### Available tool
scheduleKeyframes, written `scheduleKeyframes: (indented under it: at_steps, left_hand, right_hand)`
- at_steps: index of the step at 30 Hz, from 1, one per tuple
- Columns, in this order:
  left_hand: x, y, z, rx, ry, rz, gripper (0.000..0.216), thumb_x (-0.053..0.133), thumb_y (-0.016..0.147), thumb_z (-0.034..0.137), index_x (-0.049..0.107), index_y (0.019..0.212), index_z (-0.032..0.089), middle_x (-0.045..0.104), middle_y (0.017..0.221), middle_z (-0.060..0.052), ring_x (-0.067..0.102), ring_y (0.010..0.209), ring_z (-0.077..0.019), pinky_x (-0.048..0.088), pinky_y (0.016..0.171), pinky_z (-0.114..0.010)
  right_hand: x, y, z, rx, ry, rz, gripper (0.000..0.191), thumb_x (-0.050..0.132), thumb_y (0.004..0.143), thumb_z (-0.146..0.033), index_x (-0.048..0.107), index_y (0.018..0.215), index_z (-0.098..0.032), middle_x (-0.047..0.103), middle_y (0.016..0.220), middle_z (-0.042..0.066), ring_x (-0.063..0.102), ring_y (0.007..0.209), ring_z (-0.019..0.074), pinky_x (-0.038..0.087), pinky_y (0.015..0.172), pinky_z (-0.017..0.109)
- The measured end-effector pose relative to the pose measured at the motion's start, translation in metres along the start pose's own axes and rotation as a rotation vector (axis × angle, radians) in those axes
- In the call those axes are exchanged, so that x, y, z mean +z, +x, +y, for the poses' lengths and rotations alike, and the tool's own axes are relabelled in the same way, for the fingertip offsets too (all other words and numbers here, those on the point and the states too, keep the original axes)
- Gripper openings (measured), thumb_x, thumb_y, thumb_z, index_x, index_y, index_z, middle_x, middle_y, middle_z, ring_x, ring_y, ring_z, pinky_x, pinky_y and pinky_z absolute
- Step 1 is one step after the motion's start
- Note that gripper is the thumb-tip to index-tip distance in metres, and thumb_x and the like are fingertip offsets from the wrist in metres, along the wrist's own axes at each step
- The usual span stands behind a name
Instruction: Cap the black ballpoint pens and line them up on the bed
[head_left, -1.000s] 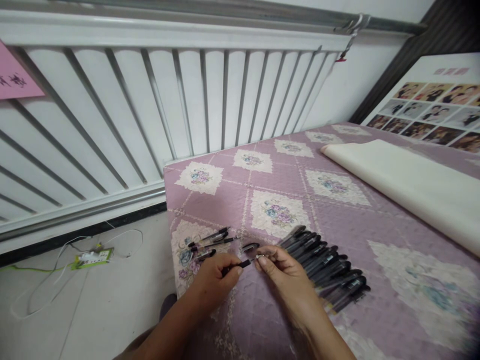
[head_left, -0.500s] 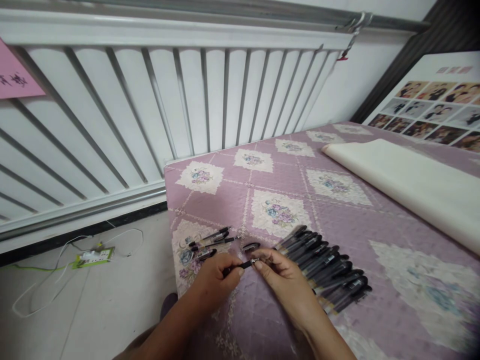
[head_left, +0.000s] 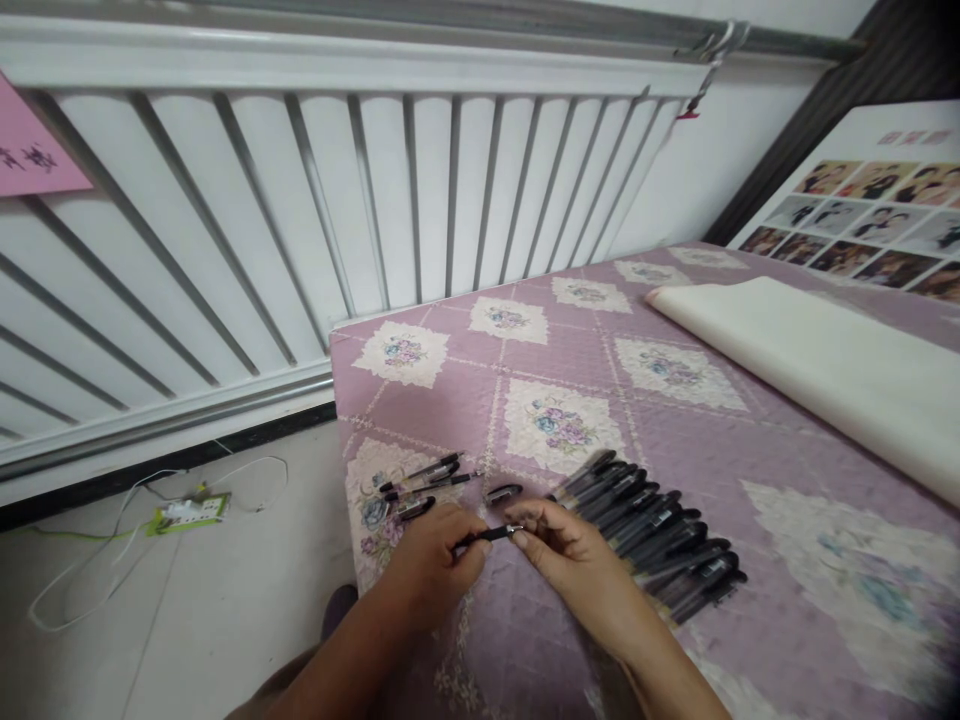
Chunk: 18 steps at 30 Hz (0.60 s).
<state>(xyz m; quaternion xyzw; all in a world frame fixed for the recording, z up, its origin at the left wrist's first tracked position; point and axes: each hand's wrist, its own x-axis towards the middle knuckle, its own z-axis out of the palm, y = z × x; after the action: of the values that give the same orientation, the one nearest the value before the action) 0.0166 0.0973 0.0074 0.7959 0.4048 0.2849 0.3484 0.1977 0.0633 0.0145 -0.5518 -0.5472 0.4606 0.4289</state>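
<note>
A pen [head_left: 493,535] with a black grip and a bright metal tip lies between my two hands. My left hand [head_left: 439,555] is closed round its black part. Thumb and forefinger of my right hand [head_left: 566,550] pinch the tip end. A loose black pen cap [head_left: 503,494] rests on the cloth just beyond my fingers. To the right, a row of capped black gel pens [head_left: 652,530] lies side by side, partly behind my right hand. Left of the cap there are several pen parts [head_left: 431,475] and another black cap [head_left: 414,508].
The table wears a purple flowered cloth [head_left: 427,410], its left edge near my left arm. A folded cream sheet [head_left: 810,370] and a photo board [head_left: 862,210] are at the right. Behind stands a white radiator [head_left: 427,190]. A power strip [head_left: 191,511] with cables is on the floor.
Both hands have shifted very slightly, with the pen between them; a little more of its black grip shows. The pens and caps on the cloth stay where they were.
</note>
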Motion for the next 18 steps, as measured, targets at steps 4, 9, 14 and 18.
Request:
scheduleKeyframes:
  at_steps: [4, 9, 14, 18]
  left_hand:
    - [0.0, -0.001, -0.001, 0.01, 0.022, 0.012, 0.009, 0.054, 0.077, 0.013, 0.061, 0.076, 0.019, 0.058, 0.074, 0.0, 0.055, 0.072, -0.0137, 0.039, 0.065, -0.023]
    - [0.002, -0.002, -0.004, 0.076, 0.08, 0.037, 0.011, 0.052, 0.079, 0.015, 0.062, 0.083, 0.019, 0.058, 0.076, -0.002, 0.056, 0.073, -0.0149, 0.041, 0.065, -0.025]
    - [0.004, -0.003, -0.006, 0.122, 0.17, 0.053, 0.013, 0.05, 0.082, 0.018, 0.062, 0.087, 0.02, 0.058, 0.079, -0.004, 0.056, 0.075, -0.0166, 0.043, 0.068, -0.027]
    - [0.004, -0.002, -0.005, 0.13, 0.193, 0.043, 0.013, 0.05, 0.082, 0.019, 0.062, 0.087, 0.02, 0.058, 0.079, -0.004, 0.056, 0.076, -0.0166, 0.044, 0.069, -0.027]
  right_hand:
    - [0.0, -0.001, 0.001, -0.035, -0.044, -0.009, 0.013, 0.058, 0.08, -0.027, 0.063, 0.091, -0.021, 0.063, 0.079, 0.0, 0.057, 0.074, 0.0146, 0.044, 0.069, 0.024]
    - [-0.001, -0.001, -0.002, -0.08, -0.177, -0.025, 0.012, 0.053, 0.085, -0.027, 0.063, 0.089, -0.021, 0.063, 0.08, 0.0, 0.058, 0.076, 0.0155, 0.043, 0.069, 0.024]
    - [0.001, -0.001, -0.009, -0.145, -0.387, 0.014, 0.015, 0.05, 0.088, -0.029, 0.06, 0.08, -0.021, 0.062, 0.076, 0.0, 0.058, 0.073, 0.0162, 0.041, 0.068, 0.025]
    - [0.002, -0.003, -0.01, -0.157, -0.479, 0.03, 0.025, 0.046, 0.09, -0.032, 0.056, 0.07, -0.021, 0.058, 0.07, 0.001, 0.056, 0.068, 0.0169, 0.04, 0.064, 0.027]
